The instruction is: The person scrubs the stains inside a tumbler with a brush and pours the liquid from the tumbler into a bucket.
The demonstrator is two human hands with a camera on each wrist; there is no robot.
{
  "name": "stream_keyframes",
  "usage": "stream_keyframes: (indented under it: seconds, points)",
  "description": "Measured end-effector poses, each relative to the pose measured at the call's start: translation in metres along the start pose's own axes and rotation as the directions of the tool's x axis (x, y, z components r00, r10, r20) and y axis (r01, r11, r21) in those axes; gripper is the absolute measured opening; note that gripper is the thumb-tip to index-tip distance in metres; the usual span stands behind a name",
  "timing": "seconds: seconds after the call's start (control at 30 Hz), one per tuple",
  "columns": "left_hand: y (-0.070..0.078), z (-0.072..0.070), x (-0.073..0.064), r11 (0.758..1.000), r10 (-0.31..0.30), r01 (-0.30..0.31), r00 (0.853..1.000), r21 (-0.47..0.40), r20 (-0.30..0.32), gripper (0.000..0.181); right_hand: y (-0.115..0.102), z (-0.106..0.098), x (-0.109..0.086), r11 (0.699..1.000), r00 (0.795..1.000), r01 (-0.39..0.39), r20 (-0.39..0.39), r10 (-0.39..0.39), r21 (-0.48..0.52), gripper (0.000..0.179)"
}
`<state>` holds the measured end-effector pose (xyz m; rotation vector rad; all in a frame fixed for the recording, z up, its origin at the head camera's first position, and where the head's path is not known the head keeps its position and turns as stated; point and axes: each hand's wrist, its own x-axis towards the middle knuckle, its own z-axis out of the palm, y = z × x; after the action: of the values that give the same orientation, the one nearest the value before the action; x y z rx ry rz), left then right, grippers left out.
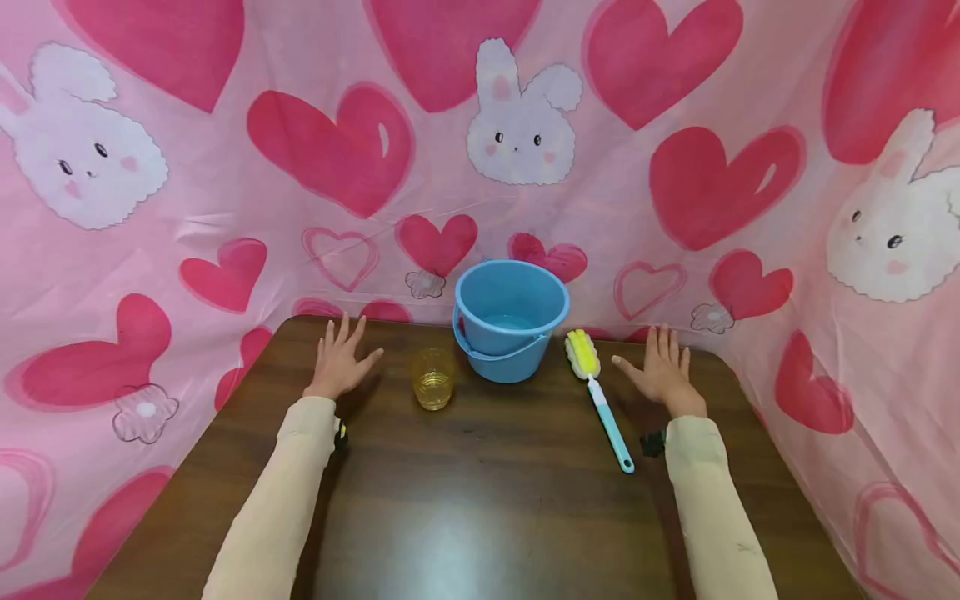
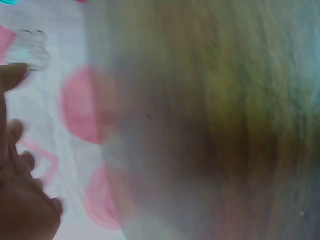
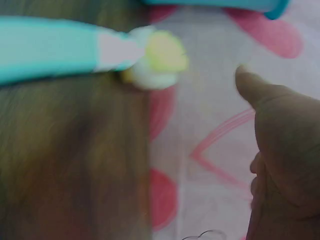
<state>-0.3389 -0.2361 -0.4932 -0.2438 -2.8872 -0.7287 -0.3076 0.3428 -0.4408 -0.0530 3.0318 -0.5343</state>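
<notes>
In the head view my left hand has its fingers spread, left of a clear glass with yellowish liquid in it. My right hand, fingers also spread, is just right of a bottle brush with a yellow-and-white sponge head and a blue-green handle. Between the hands, behind the glass, a light blue bucket stands upright with its handle folded down at the front. Both hands hold nothing. The right wrist view shows the brush beside my right hand; the left wrist view is blurred.
All of it stands on a dark brown wooden table, whose far edge meets a pink cloth printed with hearts and rabbits. The cloth also hangs along both sides. Dark wrist devices sit at both sleeves' cuffs.
</notes>
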Motion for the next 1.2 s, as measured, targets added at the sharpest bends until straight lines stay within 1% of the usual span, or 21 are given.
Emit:
stream_keyframes:
  seconds: [0.07,0.13,0.2,0.23,0.3,0.37,0.43,0.5,0.57,0.63,0.73,0.8,0.87,0.9,0.97,1.0,1.03,1.07,1.13,1.17,1.2]
  points:
    - [0.003,0.000,-0.005,0.994,0.042,-0.040,0.999,-0.105,0.011,0.075,-0.006,-0.003,-0.006,1.000,0.999,0.028,0.024,-0.028,0.002,0.103]
    - [0.006,0.000,-0.013,0.976,0.081,-0.075,0.996,-0.202,0.024,0.068,-0.014,-0.004,-0.015,0.999,0.995,0.050,0.082,-0.050,0.004,0.094]
    - [0.009,0.000,-0.024,0.955,0.096,-0.076,0.994,-0.287,0.056,0.065,-0.025,-0.001,-0.027,0.999,0.985,0.044,0.165,-0.042,-0.012,0.083]
    - [0.010,-0.001,-0.030,0.949,0.099,-0.072,0.993,-0.306,0.071,0.065,-0.031,0.003,-0.033,0.999,0.979,0.043,0.198,-0.037,-0.026,0.078]
    - [0.013,-0.002,-0.042,0.938,0.112,-0.067,0.987,-0.341,0.116,0.069,-0.043,0.013,-0.043,0.999,0.964,-0.023,0.265,0.030,-0.029,0.065]
    - [0.019,-0.001,-0.050,0.917,0.131,-0.056,0.977,-0.394,0.166,0.076,-0.052,0.025,-0.050,0.995,0.954,-0.091,0.284,0.098,-0.037,0.053]
    - [0.028,0.003,-0.054,0.898,0.159,-0.055,0.966,-0.437,0.204,0.086,-0.058,0.037,-0.052,0.988,0.951,-0.150,0.267,0.155,-0.041,0.045]
    - [0.039,0.008,-0.053,0.871,0.173,-0.035,0.955,-0.489,0.241,0.094,-0.061,0.048,-0.053,0.979,0.950,-0.202,0.234,0.205,-0.038,0.040]
    - [0.049,0.014,-0.050,0.856,0.166,-0.012,0.953,-0.517,0.252,0.100,-0.060,0.058,-0.053,0.974,0.955,-0.222,0.194,0.225,-0.038,0.038]
    - [0.059,0.022,-0.046,0.836,0.143,0.025,0.955,-0.548,0.262,0.103,-0.059,0.065,-0.053,0.969,0.954,-0.247,0.172,0.247,-0.021,0.036]
    - [0.070,0.034,-0.039,0.794,0.087,0.087,0.964,-0.602,0.253,0.105,-0.057,0.070,-0.053,0.964,0.956,-0.263,0.144,0.257,0.029,0.031]
    - [0.076,0.042,-0.035,0.759,0.047,0.123,0.969,-0.640,0.241,0.106,-0.054,0.068,-0.053,0.964,0.964,-0.255,0.097,0.248,0.070,0.029]
    - [0.079,0.049,-0.031,0.725,0.028,0.133,0.975,-0.676,0.222,0.104,-0.051,0.063,-0.053,0.966,0.973,-0.231,0.022,0.230,0.116,0.028]
    - [0.080,0.052,-0.030,0.711,0.026,0.132,0.976,-0.690,0.215,0.103,-0.050,0.059,-0.054,0.967,0.976,-0.213,-0.017,0.217,0.137,0.028]
    - [0.081,0.057,-0.027,0.673,0.040,0.117,0.980,-0.731,0.194,0.097,-0.046,0.048,-0.057,0.971,0.977,-0.174,-0.091,0.191,0.161,0.029]
    - [0.084,0.056,-0.027,0.657,0.053,0.108,0.981,-0.746,0.189,0.093,-0.044,0.040,-0.060,0.974,0.977,-0.156,-0.120,0.177,0.167,0.030]
    - [0.084,0.058,-0.026,0.646,0.062,0.097,0.982,-0.757,0.179,0.089,-0.041,0.032,-0.063,0.976,0.977,-0.136,-0.140,0.161,0.170,0.031]
    - [0.084,0.060,-0.025,0.639,0.069,0.089,0.983,-0.764,0.173,0.085,-0.039,0.023,-0.067,0.978,0.978,-0.114,-0.154,0.141,0.172,0.031]
    - [0.084,0.062,-0.024,0.643,0.076,0.073,0.984,-0.763,0.158,0.079,-0.036,0.003,-0.078,0.981,0.980,-0.087,-0.161,0.116,0.174,0.034]
    - [0.084,0.062,-0.023,0.655,0.079,0.065,0.985,-0.753,0.153,0.077,-0.035,-0.007,-0.084,0.981,0.981,-0.082,-0.159,0.110,0.177,0.035]
    - [0.085,0.062,-0.023,0.676,0.085,0.053,0.985,-0.735,0.150,0.076,-0.034,-0.017,-0.090,0.982,0.982,-0.074,-0.159,0.102,0.172,0.037]
